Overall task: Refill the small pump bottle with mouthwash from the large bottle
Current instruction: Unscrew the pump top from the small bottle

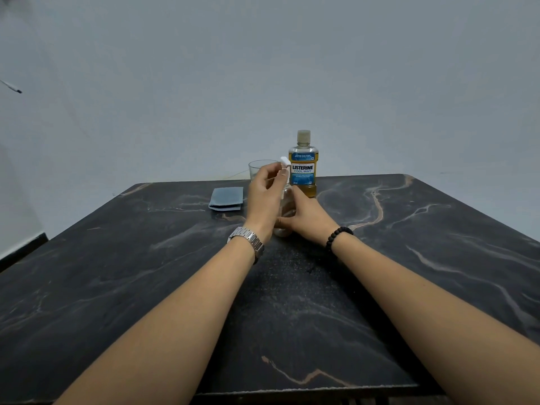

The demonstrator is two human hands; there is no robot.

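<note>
Pump bottle (284, 217), clear, upright mid-table (117, 287); right hand (306, 219) clasps its body, left hand (264, 197) pinches the white pump head (285, 162). Just behind: capped Listerine bottle (303, 166), glass (258, 169), folded cloth (226, 198) to the left.

Your table (146, 273) looks like dark, matt marble with pale veins. The large bottle (303, 168) is clear glossy plastic; the folded cloth (226, 198) looks soft; your watch (247, 239) is shiny metal.
</note>
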